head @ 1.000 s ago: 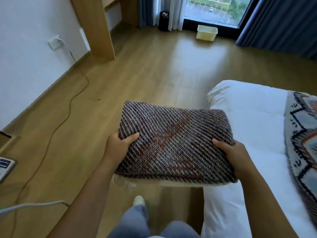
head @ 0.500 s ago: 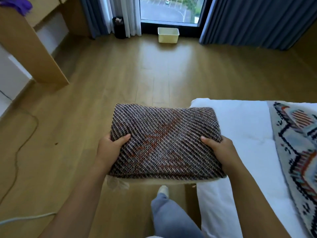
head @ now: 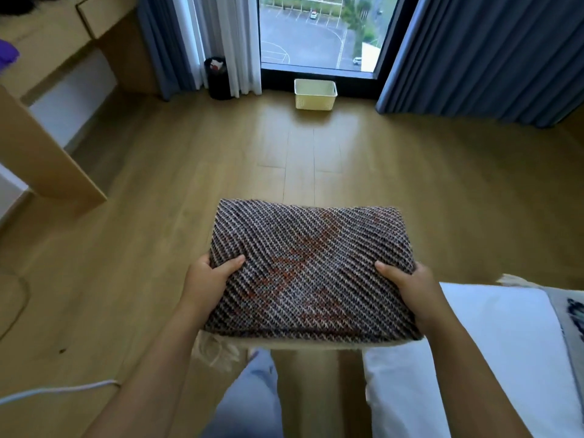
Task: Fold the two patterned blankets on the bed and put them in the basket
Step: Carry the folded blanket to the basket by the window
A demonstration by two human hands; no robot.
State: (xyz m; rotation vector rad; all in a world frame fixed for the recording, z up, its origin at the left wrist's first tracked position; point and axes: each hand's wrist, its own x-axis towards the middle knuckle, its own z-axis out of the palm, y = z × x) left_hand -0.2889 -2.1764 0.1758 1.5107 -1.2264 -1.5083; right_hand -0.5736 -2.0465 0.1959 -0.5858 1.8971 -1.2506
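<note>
A folded dark woven blanket [head: 311, 267] with rust-red patches is held flat in front of me above the wooden floor. My left hand [head: 207, 284] grips its left edge and my right hand [head: 410, 287] grips its right edge, thumbs on top. A pale yellow basket [head: 315, 93] stands on the floor straight ahead, under the window. A second patterned blanket [head: 570, 314], white with blue motifs, lies on the white bed [head: 493, 343] at the lower right, mostly out of frame.
A wooden desk [head: 47, 143] stands along the left wall. A black bin [head: 217, 78] sits by the curtains left of the basket. Blue curtains [head: 480, 52] hang on both sides of the window. A white cable [head: 60, 390] crosses the floor at lower left.
My view has swung right and forward, so the basket now lies straight ahead and looks nearer. The bed has slid toward the lower right. Both hands keep the same hold on the folded blanket.
</note>
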